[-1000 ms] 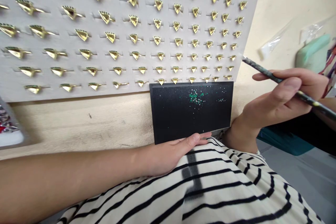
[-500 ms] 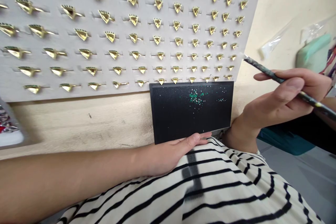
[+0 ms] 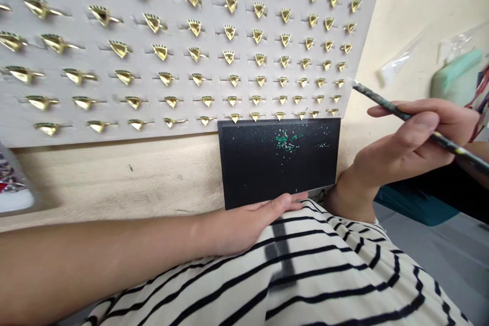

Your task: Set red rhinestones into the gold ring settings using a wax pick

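Note:
My right hand (image 3: 408, 150) is closed on a thin dark stick tool (image 3: 382, 102), its pale tip just off the lower right corner of a grey board (image 3: 183, 132) that carries several rows of small gold triangular pieces (image 3: 229, 57). Below the board lies a black ridged tray (image 3: 252, 173) with tiny green and clear stones (image 3: 286, 141) scattered near its top. My left hand (image 3: 248, 224) lies flat, fingers stretched out, along the tray's near edge against my striped shirt. It holds nothing.
The wooden table (image 3: 114, 178) runs left of the tray. A tray edge with red and white items (image 3: 11, 191) shows at far left. At right lie a clear plastic bag (image 3: 401, 61), a mint-green block (image 3: 454, 76) and a teal box (image 3: 412, 206).
The stick's tip wavered slightly near the board's corner. My left hand has not moved.

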{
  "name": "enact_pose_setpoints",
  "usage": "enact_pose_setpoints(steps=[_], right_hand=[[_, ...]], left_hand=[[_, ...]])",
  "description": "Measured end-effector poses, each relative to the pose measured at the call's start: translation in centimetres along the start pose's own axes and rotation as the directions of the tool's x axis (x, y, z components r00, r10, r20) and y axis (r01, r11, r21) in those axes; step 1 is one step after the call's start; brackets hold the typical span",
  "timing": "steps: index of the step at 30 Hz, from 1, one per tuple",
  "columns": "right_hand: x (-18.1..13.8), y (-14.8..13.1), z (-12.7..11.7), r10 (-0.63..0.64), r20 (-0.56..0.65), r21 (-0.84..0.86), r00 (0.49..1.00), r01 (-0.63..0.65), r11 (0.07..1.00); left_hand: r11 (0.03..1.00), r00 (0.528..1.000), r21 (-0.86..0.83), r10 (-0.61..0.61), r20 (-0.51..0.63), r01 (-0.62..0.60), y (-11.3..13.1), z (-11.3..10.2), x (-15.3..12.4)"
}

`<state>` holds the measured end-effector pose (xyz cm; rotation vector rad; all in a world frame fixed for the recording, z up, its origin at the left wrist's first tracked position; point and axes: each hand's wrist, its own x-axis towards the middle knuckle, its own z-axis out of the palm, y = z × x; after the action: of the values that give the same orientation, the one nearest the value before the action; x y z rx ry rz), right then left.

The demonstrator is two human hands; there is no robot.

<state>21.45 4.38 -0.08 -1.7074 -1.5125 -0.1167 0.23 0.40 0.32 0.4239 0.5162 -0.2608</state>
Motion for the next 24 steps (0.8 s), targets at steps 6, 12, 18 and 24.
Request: enact_pose_setpoints(steps=[6,12,18,24], right_hand=[[-0.03,0.23,0.35,-0.002,-0.052,0.065,0.999,0.005,0.998],[-0.08,0.41,0.49,-0.020,-0.072,0.090,0.997,0.026,0.996],[-0.07,-0.01,0.09,-0.024,-0.027,-0.015,0.999,0.023,1.000],[-0.06,0.10,0.23,-0.031,-0.050,-0.033,0.998,0.030,0.999]], left_hand=[[1.000,1.000,0.023,-0.004,-0.003,0.004,0.03,-0.07,0.00],[0.999,1.000,0.032,-0.008,0.004,0.008,0.00,-0.17,0.05],[0.999,1.000,0.035,-0.004,0.003,0.004,-0.14,-0.20,0.14],[0.998,0.999,0.037,0.047,0.001,-0.047,-0.60,-0.18,0.25]])
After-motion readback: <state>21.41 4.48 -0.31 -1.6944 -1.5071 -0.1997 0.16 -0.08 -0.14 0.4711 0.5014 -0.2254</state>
